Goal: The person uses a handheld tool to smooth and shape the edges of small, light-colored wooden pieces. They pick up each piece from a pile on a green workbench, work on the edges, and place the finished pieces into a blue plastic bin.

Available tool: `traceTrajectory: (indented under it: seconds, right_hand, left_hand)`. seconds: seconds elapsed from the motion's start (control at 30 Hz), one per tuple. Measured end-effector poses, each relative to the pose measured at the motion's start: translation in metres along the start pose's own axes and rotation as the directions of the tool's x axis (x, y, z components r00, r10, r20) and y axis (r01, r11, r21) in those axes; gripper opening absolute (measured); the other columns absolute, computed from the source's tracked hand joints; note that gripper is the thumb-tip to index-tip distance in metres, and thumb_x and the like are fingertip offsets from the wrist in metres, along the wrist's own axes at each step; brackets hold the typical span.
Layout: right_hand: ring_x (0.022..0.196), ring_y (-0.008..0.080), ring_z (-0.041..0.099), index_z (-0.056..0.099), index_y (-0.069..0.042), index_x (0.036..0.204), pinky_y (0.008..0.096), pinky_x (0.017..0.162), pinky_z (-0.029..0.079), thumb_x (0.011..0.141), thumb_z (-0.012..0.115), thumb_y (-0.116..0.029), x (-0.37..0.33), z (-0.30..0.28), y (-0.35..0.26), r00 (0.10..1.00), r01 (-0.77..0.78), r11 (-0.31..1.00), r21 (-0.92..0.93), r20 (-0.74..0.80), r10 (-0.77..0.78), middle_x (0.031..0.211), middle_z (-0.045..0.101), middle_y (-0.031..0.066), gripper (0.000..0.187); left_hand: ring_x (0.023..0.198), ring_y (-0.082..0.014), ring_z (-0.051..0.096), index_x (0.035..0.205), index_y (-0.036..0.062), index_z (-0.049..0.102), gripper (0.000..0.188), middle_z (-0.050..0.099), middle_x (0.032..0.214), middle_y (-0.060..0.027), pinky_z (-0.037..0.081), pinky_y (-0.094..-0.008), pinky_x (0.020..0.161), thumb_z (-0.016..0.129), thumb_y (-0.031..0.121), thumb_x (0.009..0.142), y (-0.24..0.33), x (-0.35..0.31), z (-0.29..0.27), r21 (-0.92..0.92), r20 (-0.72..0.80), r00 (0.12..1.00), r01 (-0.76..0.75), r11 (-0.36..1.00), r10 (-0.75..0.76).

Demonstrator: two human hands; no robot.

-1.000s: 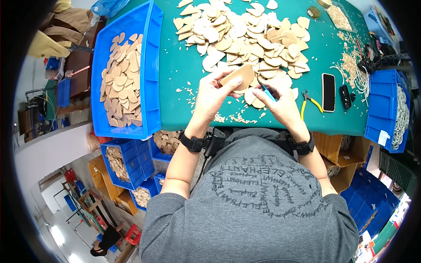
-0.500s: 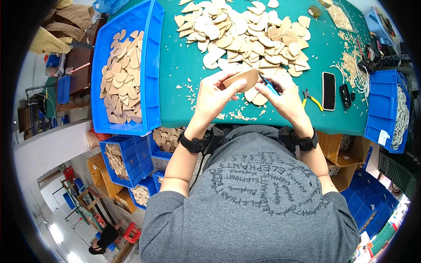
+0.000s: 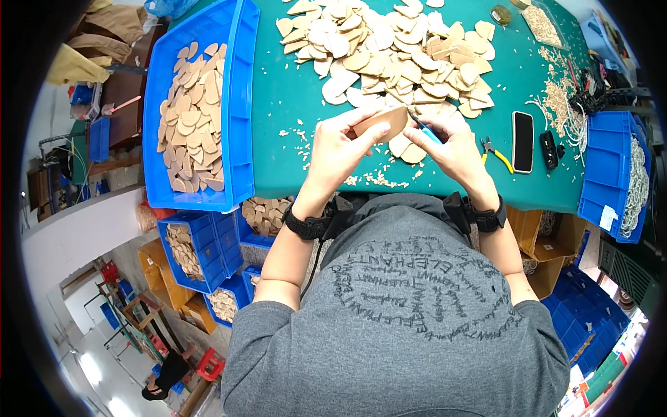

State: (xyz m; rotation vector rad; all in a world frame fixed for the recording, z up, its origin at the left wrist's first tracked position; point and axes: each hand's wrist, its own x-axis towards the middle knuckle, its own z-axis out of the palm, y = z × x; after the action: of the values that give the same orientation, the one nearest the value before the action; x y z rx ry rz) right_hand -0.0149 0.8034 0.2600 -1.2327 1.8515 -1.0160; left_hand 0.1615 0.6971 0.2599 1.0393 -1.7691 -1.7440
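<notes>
My left hand grips a flat tan piece with a curved edge between thumb and fingers, above the near part of the table. In my right hand is a blue-handled tool with a dark tip, which looks like small pliers. Its tip meets the right edge of the tan piece; the exact contact is too small to make out. Just beyond both hands spreads a large heap of similar tan pieces. Yellow-handled cutters lie to the right of my right hand.
On the green table, small pale scraps are scattered. A blue bin of tan pieces stands left. At right lie a phone, a black object, white cords and a blue crate. More bins sit below.
The tan piece and the blue-handled tool have shifted and tilted slightly. Both hands keep their hold and stay in nearly the same place.
</notes>
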Motion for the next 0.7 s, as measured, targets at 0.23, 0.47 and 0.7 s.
traceTrajectory:
  seconds: [0.23,0.47,0.7]
  right_hand:
    - [0.056,0.0042,0.046,0.067,-0.001,0.097,0.0218,0.05,0.036,0.083,0.072,-0.031,0.005,0.014,0.003,0.999,-0.017,0.987,0.158,-0.037,0.023,0.066,0.058,-0.0005,0.034]
    - [0.059,0.0032,0.045,0.066,0.002,0.089,0.0201,0.051,0.034,0.081,0.074,-0.024,0.011,0.01,0.013,0.989,-0.099,0.962,0.254,-0.081,0.124,0.066,0.055,-0.0025,0.029]
    - [0.06,0.0055,0.047,0.066,0.002,0.091,0.0218,0.054,0.037,0.081,0.074,-0.027,0.003,0.015,0.01,0.99,-0.069,0.99,0.12,-0.117,0.083,0.067,0.056,-0.0011,0.031]
  left_hand:
    - [0.064,-0.0066,0.057,0.111,-0.0004,0.065,0.034,0.067,0.091,-0.0071,0.047,-0.0198,0.053,0.072,0.013,0.081,0.001,-0.002,-0.011,-0.056,-0.006,0.999,0.053,0.997,-0.053]
    - [0.086,-0.017,0.06,0.113,0.0031,0.063,0.036,0.065,0.099,-0.0105,0.05,-0.033,0.074,0.071,0.019,0.081,-0.037,0.007,-0.133,0.338,-0.61,0.742,-0.072,0.938,0.277]
    - [0.109,-0.035,0.046,0.117,0.0095,0.059,0.051,0.053,0.115,-0.0167,0.04,-0.0439,0.094,0.071,0.039,0.077,-0.124,0.096,-0.066,0.795,-0.317,0.903,0.087,0.601,0.289]
